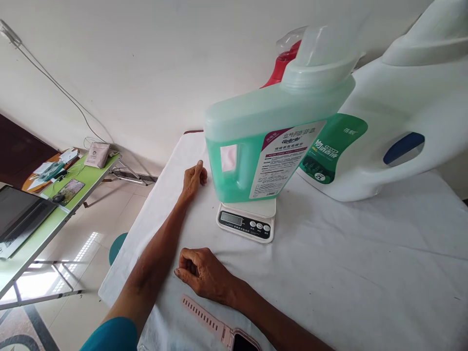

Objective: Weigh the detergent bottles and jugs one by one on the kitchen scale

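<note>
A large jug of green liquid (234,117) stands on a small white kitchen scale (245,225), its printed label facing right. The scale's grey display shows no digits I can make out. To the left of the jug, my left hand (195,180) rests on the white cloth, fingers curled in and nothing visible in them. My right hand (204,275) lies loosely fisted in front of the scale, apart from it, also holding nothing I can see. Just below it is a smartwatch with a pink strap (204,314), lying on the cloth.
Behind the jug stand a big white detergent jug (395,117) and a red bottle (281,68) with a clear cap. The white cloth (347,282) covers the table. At left, a green table (93,173) bears a laptop (25,209), a phone (72,190) and a tissue pack (97,154).
</note>
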The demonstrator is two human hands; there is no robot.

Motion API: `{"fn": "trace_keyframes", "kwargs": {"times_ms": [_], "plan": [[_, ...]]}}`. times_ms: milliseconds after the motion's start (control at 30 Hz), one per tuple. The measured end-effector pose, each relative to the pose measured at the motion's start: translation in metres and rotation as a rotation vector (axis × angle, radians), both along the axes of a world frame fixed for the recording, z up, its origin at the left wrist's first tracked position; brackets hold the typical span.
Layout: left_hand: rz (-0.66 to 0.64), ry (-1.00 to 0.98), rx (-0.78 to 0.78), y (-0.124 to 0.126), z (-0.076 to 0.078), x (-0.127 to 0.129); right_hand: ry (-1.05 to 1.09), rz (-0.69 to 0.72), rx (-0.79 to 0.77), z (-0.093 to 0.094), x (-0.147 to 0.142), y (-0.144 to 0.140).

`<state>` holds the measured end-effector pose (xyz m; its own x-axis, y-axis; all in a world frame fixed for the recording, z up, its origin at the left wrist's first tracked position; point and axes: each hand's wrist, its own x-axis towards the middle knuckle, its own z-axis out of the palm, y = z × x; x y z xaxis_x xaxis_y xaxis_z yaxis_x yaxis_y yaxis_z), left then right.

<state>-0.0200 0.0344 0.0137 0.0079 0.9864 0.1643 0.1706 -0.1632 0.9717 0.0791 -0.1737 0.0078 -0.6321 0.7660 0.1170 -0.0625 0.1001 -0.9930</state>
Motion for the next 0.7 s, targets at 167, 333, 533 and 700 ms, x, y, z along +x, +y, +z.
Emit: {"fn": "trace_keyframes", "kwargs": {"times_ms": [167, 333, 533, 700], "plan": [[-0.021, 0.038, 0.02, -0.0008, 0.0018, 0.0021, -0.013, 0.003, 0.007, 0.0004, 0.0001, -0.0001], [-0.01, 0.029, 0.022, -0.0031, 0.0016, 0.0027, -0.035, 0.018, -0.011, 0.0054, 0.0016, 0.0003], [-0.012, 0.042, 0.008, -0.0027, 0.002, 0.0026, -0.03, 0.02, -0.017, 0.0043, 0.0021, 0.0005], [-0.018, 0.055, 0.006, -0.0056, 0.0069, 0.0041, -0.015, 0.027, -0.018, 0.0026, 0.0024, 0.0005]]}}
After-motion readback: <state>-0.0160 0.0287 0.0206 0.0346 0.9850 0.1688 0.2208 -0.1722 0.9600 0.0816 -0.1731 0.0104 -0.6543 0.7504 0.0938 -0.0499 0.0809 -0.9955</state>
